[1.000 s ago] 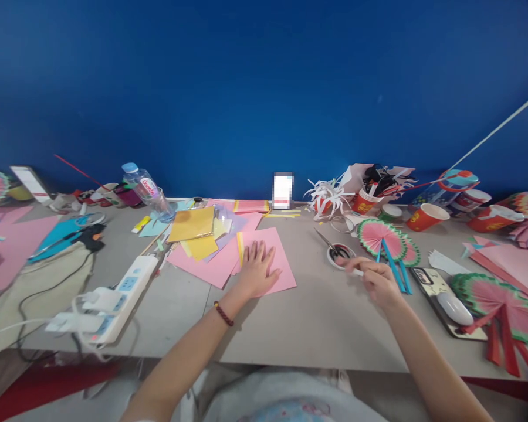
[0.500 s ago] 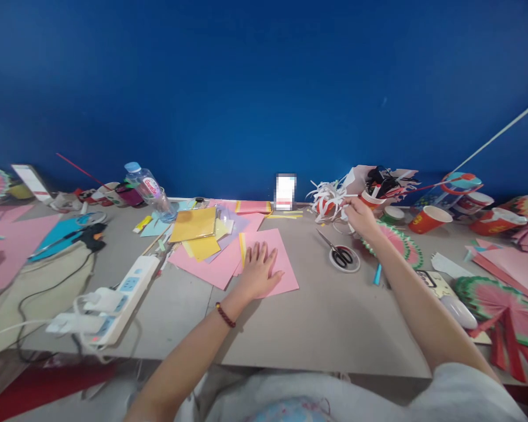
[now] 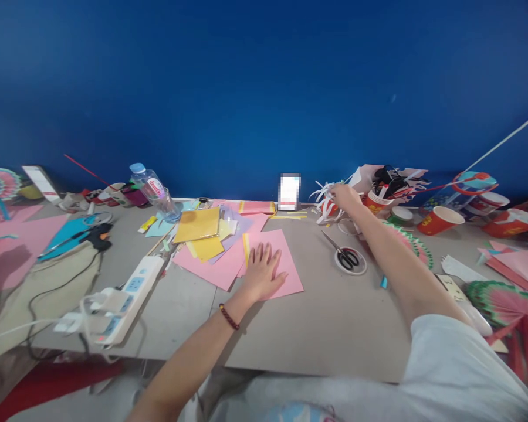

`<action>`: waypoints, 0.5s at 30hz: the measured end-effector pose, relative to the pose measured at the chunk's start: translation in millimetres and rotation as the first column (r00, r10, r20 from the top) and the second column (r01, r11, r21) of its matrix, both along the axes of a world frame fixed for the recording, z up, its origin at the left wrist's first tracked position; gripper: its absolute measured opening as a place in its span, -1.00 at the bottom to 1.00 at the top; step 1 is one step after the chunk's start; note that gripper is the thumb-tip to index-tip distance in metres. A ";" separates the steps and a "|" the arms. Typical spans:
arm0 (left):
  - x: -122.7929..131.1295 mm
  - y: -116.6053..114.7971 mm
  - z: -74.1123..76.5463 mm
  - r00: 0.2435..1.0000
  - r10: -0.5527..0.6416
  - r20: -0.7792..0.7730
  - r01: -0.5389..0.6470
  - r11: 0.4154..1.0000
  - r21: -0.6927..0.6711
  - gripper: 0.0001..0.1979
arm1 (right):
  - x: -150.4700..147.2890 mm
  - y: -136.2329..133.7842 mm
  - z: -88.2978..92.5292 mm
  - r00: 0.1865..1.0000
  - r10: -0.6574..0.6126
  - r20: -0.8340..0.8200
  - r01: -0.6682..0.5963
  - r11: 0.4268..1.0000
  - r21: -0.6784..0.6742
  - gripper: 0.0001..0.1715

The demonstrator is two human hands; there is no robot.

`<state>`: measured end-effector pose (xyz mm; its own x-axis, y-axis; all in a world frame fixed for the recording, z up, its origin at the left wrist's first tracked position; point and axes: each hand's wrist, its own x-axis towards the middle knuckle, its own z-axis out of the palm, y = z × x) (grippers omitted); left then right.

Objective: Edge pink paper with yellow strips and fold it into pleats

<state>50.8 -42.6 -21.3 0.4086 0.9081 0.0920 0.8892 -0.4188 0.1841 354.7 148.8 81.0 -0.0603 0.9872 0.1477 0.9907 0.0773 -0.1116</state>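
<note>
My left hand (image 3: 263, 272) lies flat with fingers spread on a pink paper sheet (image 3: 290, 275), which has a yellow strip along its left edge. My right hand (image 3: 345, 196) reaches to the back of the table, over a red and white cup (image 3: 329, 208) full of white paper strips (image 3: 320, 194). Its fingers curl down among the strips, and the fingertips are hidden, so I cannot make out what they hold. Below that hand, black-handled scissors (image 3: 345, 255) rest across a roll of tape (image 3: 359, 268). Beside the hand stands a cup (image 3: 376, 204) stuffed with dark items and paper.
Left of the sheet lie yellow paper packs (image 3: 198, 224), a tilted bottle (image 3: 152, 184) and a power strip (image 3: 134, 299) with cables. To the right are a red paper cup (image 3: 440, 224) and a pink-green paper fan (image 3: 510, 305). A phone (image 3: 289, 192) leans against the blue wall.
My right hand has moved left, from beside the stuffed cup to over the cup of white strips. My left hand stays flat on the pink sheet. The view has shifted slightly.
</note>
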 end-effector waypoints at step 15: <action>-0.7 0.2 -2.0 1.000 -0.003 -0.006 0.003 1.000 0.018 -0.32 | 4.8 3.2 25.1 0.991 0.101 0.085 -0.105 0.994 0.042 -0.79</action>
